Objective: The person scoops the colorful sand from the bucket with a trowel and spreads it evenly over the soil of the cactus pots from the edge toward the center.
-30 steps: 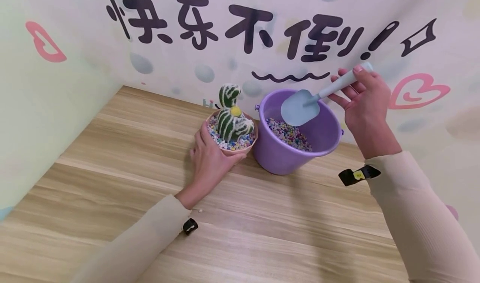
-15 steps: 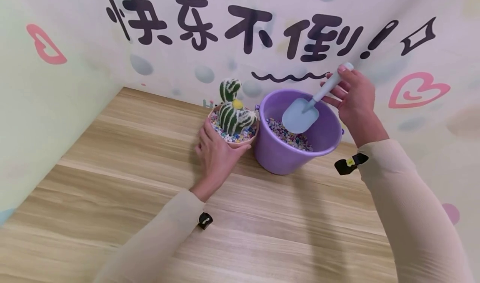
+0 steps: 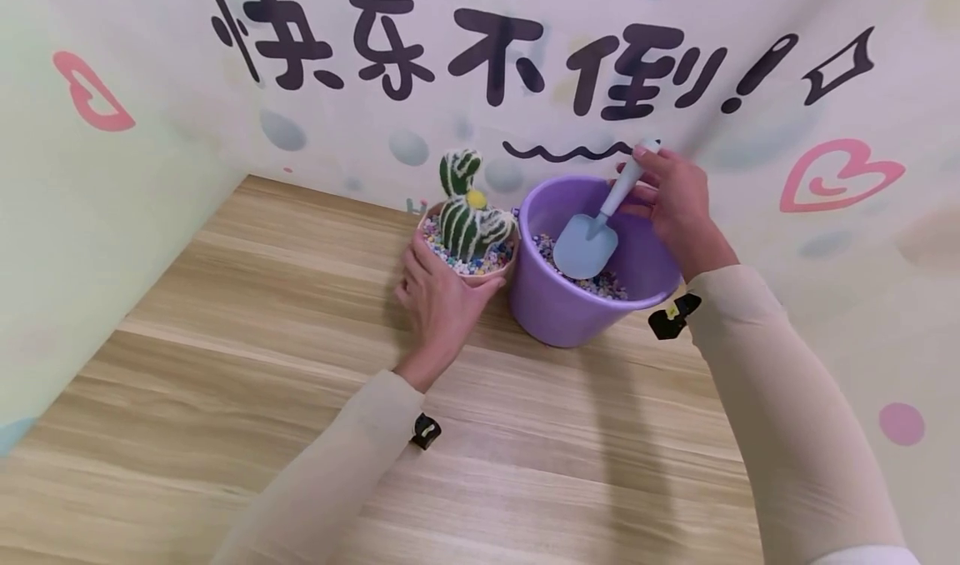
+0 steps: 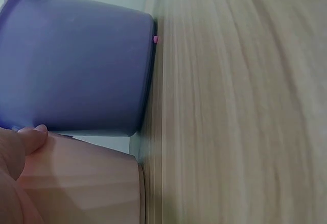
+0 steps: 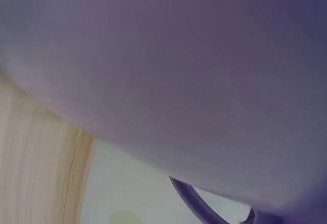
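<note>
My left hand (image 3: 444,305) grips a pale pink flowerpot (image 4: 87,183) from its near left side, the thumb along its front. In the pot stands a green-and-white striped toy cactus (image 3: 463,230) with a yellow flower, set in colourful pebbles (image 3: 498,257). Close to the pot's right is a purple bucket (image 3: 558,311), with more small pebbles (image 3: 611,285) at its bottom. Over the bucket's mouth my right hand (image 3: 681,208) holds a light blue toy shovel (image 3: 585,247) by its handle, blade slanting down inside. Whether the blade touches the pebbles I cannot tell.
Both containers stand on a wood-grain table (image 3: 300,340), close to the printed back wall (image 3: 465,123). Another pale wall (image 3: 97,190) borders the table on the left. A large blurred surface fills most of the right wrist view.
My right hand has moved left and the shovel's blade has sunk lower into the bucket. My left hand and the pot have shifted slightly away from me, and the cactus stands a little more upright.
</note>
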`<action>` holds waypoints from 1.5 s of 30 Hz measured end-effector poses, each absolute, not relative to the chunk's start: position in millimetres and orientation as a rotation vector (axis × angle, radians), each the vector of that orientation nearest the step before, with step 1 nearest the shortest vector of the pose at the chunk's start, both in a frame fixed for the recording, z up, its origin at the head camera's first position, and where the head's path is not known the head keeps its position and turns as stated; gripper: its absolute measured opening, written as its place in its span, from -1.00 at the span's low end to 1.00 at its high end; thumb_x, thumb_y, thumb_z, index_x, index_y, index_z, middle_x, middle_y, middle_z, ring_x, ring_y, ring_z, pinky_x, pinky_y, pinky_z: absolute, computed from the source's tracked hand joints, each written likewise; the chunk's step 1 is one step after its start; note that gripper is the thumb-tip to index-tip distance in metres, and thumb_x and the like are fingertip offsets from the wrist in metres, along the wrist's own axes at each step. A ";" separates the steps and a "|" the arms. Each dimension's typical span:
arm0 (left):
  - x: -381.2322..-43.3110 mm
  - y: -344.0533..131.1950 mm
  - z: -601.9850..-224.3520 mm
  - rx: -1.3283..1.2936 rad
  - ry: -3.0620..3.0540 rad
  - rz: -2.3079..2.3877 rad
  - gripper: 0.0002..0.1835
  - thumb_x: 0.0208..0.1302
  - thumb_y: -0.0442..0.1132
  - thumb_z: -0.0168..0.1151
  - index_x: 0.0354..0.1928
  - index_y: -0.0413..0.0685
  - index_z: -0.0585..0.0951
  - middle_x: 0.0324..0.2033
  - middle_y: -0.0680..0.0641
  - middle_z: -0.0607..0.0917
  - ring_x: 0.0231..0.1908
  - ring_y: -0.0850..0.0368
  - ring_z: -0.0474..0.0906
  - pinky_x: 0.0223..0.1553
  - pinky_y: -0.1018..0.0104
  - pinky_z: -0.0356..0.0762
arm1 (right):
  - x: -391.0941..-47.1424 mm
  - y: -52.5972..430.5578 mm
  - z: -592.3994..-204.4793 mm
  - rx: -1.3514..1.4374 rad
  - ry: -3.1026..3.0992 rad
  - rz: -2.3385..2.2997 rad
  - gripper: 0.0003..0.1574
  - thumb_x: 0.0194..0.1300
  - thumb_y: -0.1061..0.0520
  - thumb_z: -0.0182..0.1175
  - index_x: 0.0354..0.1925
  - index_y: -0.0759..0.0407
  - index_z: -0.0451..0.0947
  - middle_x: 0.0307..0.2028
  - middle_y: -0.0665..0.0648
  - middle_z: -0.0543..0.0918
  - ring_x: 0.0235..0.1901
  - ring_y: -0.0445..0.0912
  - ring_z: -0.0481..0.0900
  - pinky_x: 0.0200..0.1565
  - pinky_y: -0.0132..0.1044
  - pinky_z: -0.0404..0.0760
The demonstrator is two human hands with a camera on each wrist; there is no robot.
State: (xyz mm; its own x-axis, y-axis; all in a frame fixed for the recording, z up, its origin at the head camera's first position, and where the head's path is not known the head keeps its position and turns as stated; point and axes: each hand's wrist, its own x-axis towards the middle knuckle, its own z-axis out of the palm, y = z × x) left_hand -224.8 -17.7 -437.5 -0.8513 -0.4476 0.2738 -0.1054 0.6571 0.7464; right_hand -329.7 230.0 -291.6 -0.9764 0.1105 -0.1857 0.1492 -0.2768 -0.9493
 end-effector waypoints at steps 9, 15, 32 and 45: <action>-232.7 -12.7 -436.3 0.468 -2.432 -1.047 0.43 -0.38 0.35 0.57 0.45 -0.12 -0.03 0.22 -0.24 0.30 0.12 -0.17 0.35 0.12 -0.04 0.28 | -332.6 227.0 -294.2 0.355 1.969 -2.407 -0.63 0.13 0.08 0.43 -0.11 0.11 0.55 -0.24 0.14 0.76 -0.37 0.05 0.76 -0.41 -0.10 0.73; -236.0 -10.1 -437.2 0.477 -2.440 -1.025 0.41 -0.36 0.36 0.56 0.45 -0.12 -0.04 0.20 -0.25 0.30 0.10 -0.19 0.35 0.12 -0.04 0.28 | -334.4 224.5 -294.9 0.415 2.016 -2.361 -0.63 0.20 0.08 0.38 -0.06 0.08 0.52 -0.12 0.10 0.70 -0.37 0.03 0.76 -0.42 -0.08 0.73; -233.1 -12.8 -440.3 0.426 -2.422 -1.028 0.45 -0.37 0.38 0.55 0.48 -0.11 -0.06 0.25 -0.25 0.29 0.16 -0.18 0.34 0.14 -0.07 0.25 | -331.7 221.8 -287.9 0.570 2.163 -2.037 -0.14 0.29 0.06 0.24 0.41 0.12 0.06 0.36 0.18 0.26 -0.31 0.05 0.73 0.06 0.08 0.54; -205.3 -42.1 -407.6 0.045 -2.392 -1.099 0.24 0.01 0.42 0.29 0.53 -0.04 -0.12 0.47 -0.17 0.08 0.45 -0.05 0.01 0.38 -0.18 0.00 | -300.2 241.2 -277.9 0.285 2.452 -1.710 0.02 0.36 -0.08 0.16 0.52 0.28 -0.10 0.48 0.33 0.03 -0.42 -0.12 0.75 -0.16 -0.25 0.71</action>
